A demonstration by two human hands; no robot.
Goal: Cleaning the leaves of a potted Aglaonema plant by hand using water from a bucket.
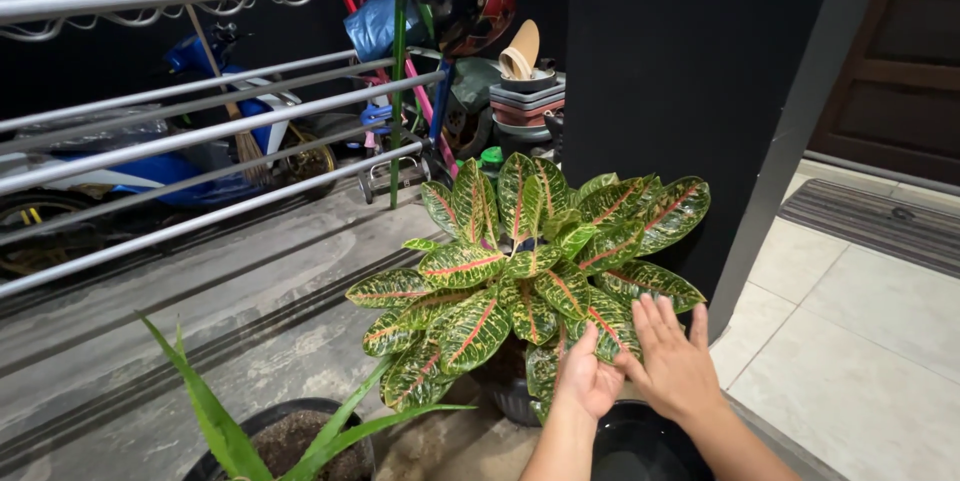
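A single camera worn on my head looks down and forward over my two forearms, which enter from the bottom edge. It sits close above the variegated potted plant [530, 271], which fills the middle of the frame, with my left hand [588, 378] and right hand [672, 361] just beneath. Farther off, the view takes in a metal railing [200, 131] at left and a tiled floor [860, 341] at right.

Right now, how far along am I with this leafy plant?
Done: the red-veined plant stands upright in its dark pot. In hand: the left hand and right hand touch its lower right leaves. Left: the remaining leaves show no hand on them.
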